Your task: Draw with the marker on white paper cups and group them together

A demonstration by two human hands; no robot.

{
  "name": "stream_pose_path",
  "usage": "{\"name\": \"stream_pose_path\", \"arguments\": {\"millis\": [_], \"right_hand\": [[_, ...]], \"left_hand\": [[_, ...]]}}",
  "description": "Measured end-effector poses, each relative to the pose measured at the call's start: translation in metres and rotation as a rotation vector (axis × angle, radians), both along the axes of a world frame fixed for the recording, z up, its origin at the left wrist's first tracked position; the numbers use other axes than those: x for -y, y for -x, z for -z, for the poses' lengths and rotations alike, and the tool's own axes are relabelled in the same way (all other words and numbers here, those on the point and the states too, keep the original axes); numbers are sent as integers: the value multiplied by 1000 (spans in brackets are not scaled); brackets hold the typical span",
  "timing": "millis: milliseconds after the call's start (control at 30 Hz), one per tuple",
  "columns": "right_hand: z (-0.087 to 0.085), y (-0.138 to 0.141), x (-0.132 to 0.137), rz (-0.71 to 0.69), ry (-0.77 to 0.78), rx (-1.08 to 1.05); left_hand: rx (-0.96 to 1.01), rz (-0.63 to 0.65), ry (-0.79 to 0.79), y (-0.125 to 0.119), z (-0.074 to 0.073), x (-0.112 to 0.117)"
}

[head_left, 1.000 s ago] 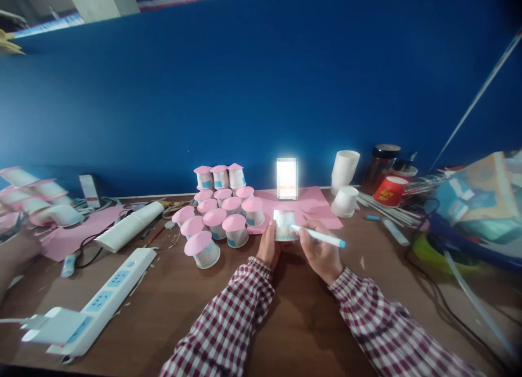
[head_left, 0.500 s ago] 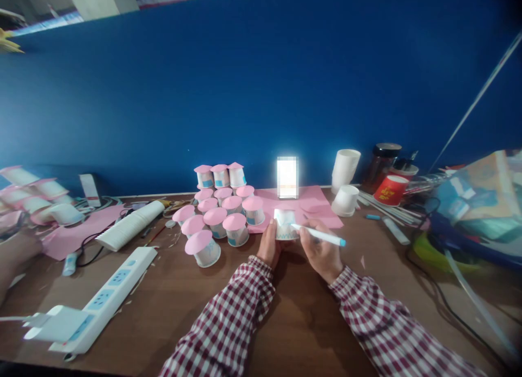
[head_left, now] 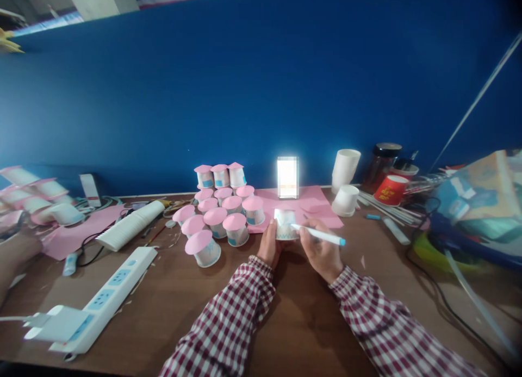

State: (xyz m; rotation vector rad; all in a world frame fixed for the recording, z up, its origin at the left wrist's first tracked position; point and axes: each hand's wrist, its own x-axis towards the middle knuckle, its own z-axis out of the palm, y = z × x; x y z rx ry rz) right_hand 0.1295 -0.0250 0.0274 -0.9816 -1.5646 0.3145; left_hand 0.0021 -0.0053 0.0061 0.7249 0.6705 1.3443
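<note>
Head view: a white paper cup (head_left: pixel 284 223) is sitting between two hands over the table (head_left: pixel 183 322), the left hand (head_left: pixel 268 246) closing around its left side and the right hand (head_left: pixel 320 252) pinching a white marker (head_left: pixel 326 236). Slanting right and slightly downward from the cup, the marker is pointing its tip left at the cup's wall, though contact is hard to confirm. Pink-topped cups (head_left: pixel 234 223) are standing left of the left hand.
</note>
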Motion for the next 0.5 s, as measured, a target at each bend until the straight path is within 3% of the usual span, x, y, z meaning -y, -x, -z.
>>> {"name": "stream_pose_path", "arguments": {"millis": [500], "right_hand": [[1,-1,1,-7,33,6]], "left_hand": [[9,18,-1,0,2,-2]]}}
